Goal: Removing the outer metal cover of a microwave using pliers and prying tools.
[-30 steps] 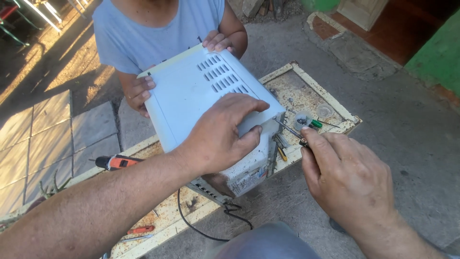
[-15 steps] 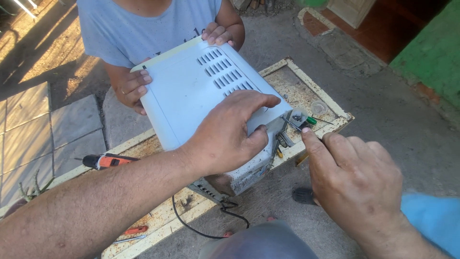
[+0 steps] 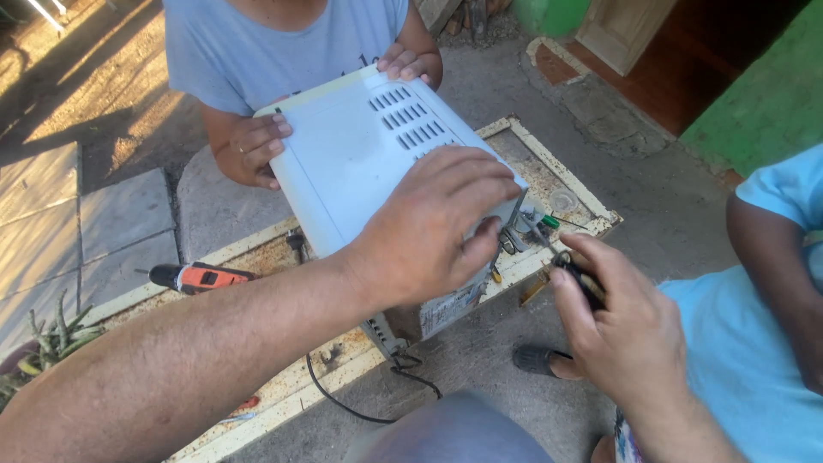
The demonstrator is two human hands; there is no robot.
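The left hand (image 3: 437, 225) lay flat on the white casing (image 3: 360, 163); beside it, the right hand (image 3: 626, 330) gripped a screwdriver (image 3: 576, 273).

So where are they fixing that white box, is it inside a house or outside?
Outside, most likely a yard beside a house. Sunlight and shadows fall on the paving slabs, a spiky plant grows at the edge, and a wooden door in a green wall stands close by. The white appliance rests on a worn board.

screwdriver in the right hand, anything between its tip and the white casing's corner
Nothing visible does. The screwdriver in the right hand points straight at the white casing corner; the left hand rests just above, beside that gap.
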